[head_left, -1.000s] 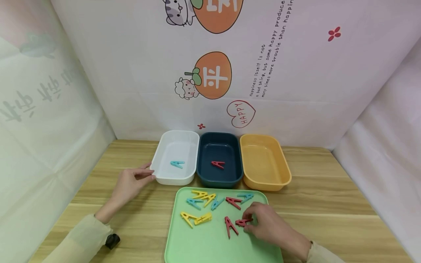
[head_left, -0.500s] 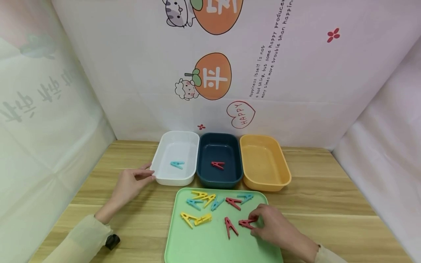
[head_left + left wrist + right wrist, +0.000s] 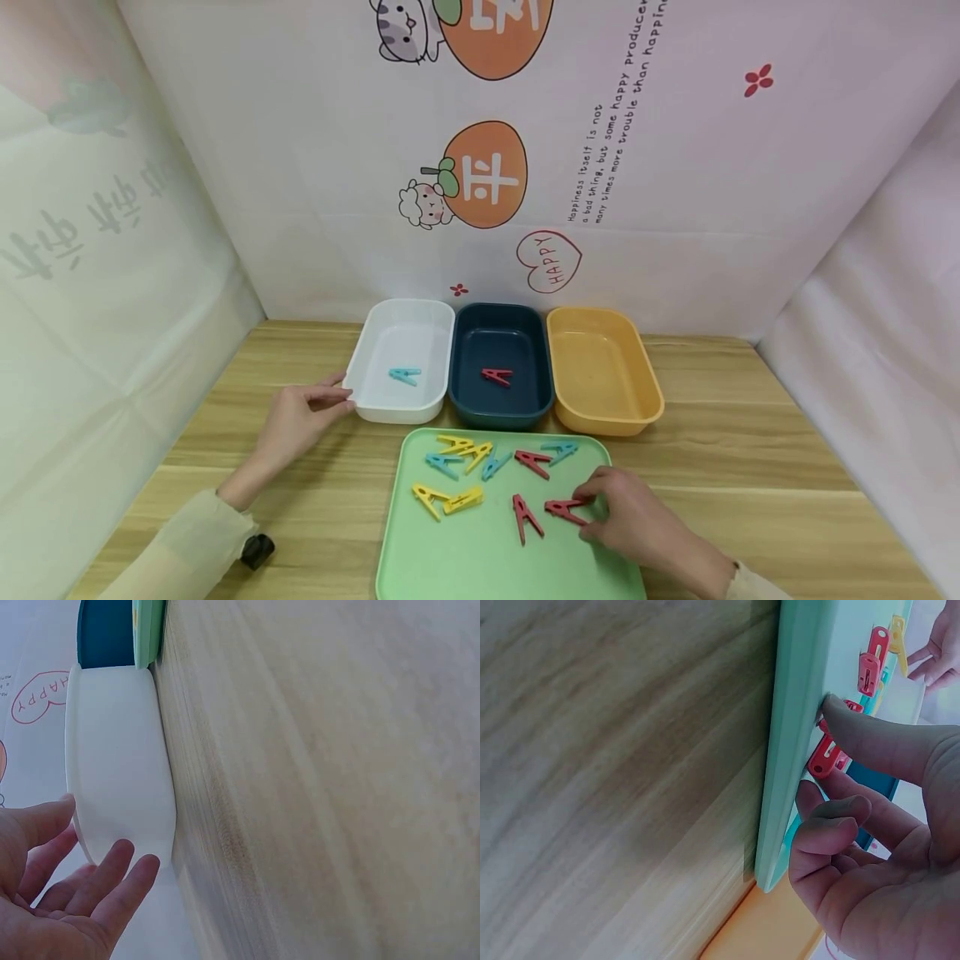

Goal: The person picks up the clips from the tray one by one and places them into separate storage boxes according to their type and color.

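My right hand (image 3: 626,514) pinches a red clothespin (image 3: 564,509) between thumb and forefinger over the green tray (image 3: 480,571). The right wrist view shows the thumb and forefinger on either side of this clothespin (image 3: 826,754). Close by lies another red clothespin (image 3: 527,518), with a third red clothespin (image 3: 532,463) farther back. At the left, my left hand (image 3: 296,421) touches the near-left side of the white bin (image 3: 397,412); its fingers (image 3: 127,889) are spread and loosely bent. A blue clothespin (image 3: 405,375) lies in that bin.
A dark blue bin (image 3: 501,414) holding a red clothespin (image 3: 497,377) and a yellow bin (image 3: 606,362) stand beside the white one. Several yellow clothespins (image 3: 429,500) and blue clothespins (image 3: 442,464) lie on the tray. A black object (image 3: 257,551) is near the left sleeve.
My right hand has slid a little to the right with the red clothespin, which now lies farther from the neighbouring red one. My left hand has stayed at the white bin.
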### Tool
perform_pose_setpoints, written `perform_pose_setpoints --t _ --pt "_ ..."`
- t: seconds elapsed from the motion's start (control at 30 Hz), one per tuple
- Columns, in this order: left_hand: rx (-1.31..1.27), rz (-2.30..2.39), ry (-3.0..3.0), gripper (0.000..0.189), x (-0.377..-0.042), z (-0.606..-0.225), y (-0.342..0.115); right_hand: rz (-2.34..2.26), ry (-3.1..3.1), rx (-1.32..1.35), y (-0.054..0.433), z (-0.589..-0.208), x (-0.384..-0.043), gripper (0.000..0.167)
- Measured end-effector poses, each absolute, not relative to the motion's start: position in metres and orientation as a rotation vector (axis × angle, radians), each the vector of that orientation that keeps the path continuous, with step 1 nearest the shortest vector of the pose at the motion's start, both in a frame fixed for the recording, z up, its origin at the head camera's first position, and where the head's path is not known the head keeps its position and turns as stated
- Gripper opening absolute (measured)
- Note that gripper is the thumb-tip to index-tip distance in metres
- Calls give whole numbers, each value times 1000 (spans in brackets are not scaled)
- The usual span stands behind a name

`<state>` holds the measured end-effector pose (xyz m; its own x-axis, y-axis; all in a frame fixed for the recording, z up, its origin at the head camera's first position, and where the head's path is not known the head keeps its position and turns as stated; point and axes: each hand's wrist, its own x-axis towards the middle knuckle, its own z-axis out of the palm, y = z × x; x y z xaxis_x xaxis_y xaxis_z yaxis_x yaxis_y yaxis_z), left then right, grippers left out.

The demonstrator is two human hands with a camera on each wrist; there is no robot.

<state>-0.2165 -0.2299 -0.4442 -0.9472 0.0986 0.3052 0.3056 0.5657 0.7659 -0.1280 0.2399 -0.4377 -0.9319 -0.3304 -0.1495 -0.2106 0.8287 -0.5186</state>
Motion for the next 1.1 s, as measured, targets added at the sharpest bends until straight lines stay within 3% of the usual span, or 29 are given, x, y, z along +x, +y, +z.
perform_pose_setpoints --t 1.1 --pt "-310 -1345 -2568 19 -217 -447 -230 -993 2752 -351 254 -431 -126 34"
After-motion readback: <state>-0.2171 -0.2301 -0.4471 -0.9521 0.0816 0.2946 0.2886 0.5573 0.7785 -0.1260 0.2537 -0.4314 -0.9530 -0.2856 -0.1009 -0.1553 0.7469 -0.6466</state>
